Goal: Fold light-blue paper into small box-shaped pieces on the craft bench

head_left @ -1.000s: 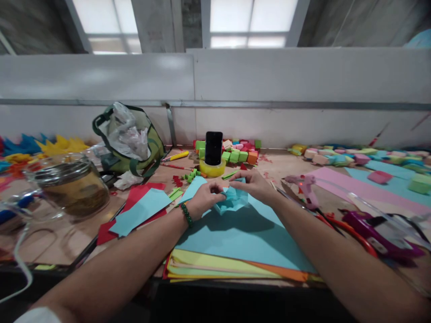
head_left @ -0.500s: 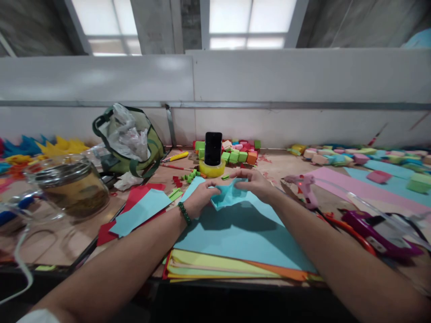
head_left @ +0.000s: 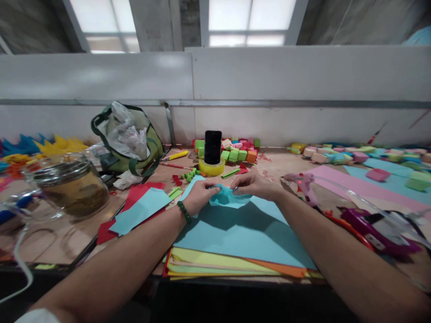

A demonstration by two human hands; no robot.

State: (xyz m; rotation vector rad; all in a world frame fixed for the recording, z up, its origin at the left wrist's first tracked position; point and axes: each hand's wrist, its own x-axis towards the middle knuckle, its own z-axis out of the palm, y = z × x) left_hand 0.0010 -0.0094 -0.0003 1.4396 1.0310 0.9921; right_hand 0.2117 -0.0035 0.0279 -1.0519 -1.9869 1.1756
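**Worktop and Room Condition: Paper-Folding Station**

The person sat at a wooden worktop (head_left: 272, 168) set against a white partition wall (head_left: 269, 76), with frosted windows (head_left: 249, 20) above it giving daylight.

Both hands were closed on one item. The left hand (head_left: 198, 197), a green bead bracelet (head_left: 184, 212) on its wrist, pinched the left edge of a folded blue paper (head_left: 229, 198). The right hand (head_left: 254, 185) pinched its right edge, fingers drawn in tight. The paper was held just above a large blue sheet (head_left: 242, 237), near that sheet's far edge. The sheet topped a stack of coloured sheets (head_left: 208, 264) lying at the front edge of the worktop.

Beyond the hands a black phone (head_left: 213, 147) stood upright in a yellow tape roll (head_left: 211, 168). Folded paper cubes (head_left: 240, 152) in green, pink and orange were heaped behind it against the wall.

To the left lay red paper (head_left: 134, 194) under a light blue offcut (head_left: 141, 215). Farther left stood a lidded glass jar (head_left: 69, 188) and a green bag (head_left: 148, 148) holding crumpled plastic.

To the right lay a pink glue gun (head_left: 303, 181), a purple tool (head_left: 373, 229) and a pink sheet (head_left: 353, 181). Green and red scraps were scattered over the surface.
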